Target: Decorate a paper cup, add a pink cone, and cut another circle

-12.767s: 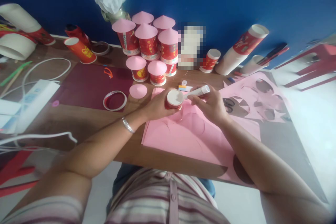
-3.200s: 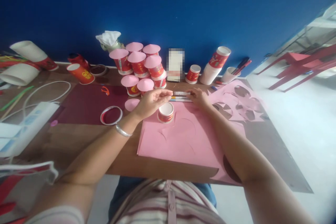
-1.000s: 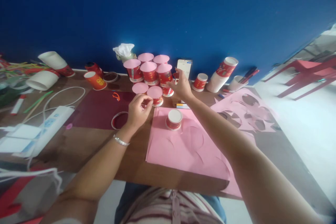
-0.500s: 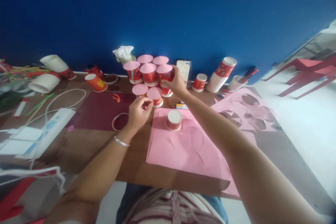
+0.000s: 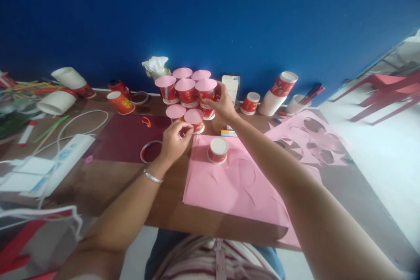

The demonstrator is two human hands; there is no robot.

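Red paper cups topped with pink paper cones stand grouped near the wall, some raised on other cups. My right hand (image 5: pixel 225 103) has its thumb and fingers round the right-hand coned paper cup (image 5: pixel 206 94), which sits above another red cup (image 5: pixel 209 114). My left hand (image 5: pixel 177 140) is closed in a pinch beside the front coned cup (image 5: pixel 198 128); what its fingertips hold, if anything, is hidden. Behind that hand a further pink cone (image 5: pixel 175 112) partly shows. An upside-down red cup (image 5: pixel 218 156) rests on the pink paper sheets (image 5: pixel 216 197).
A phone (image 5: pixel 230 85) leans by the wall behind my right hand. Rightward are a small red cup (image 5: pixel 250 104), stacked cups (image 5: pixel 278 92), a pen cup (image 5: pixel 297 104) and cut paper scraps (image 5: pixel 310 140). Leftward lie a tape roll (image 5: pixel 151 152), orange scissors (image 5: pixel 146 121) and a power strip (image 5: pixel 65 162).
Hardly anything differs. The view has shifted slightly, and both hands keep their places at the cups.
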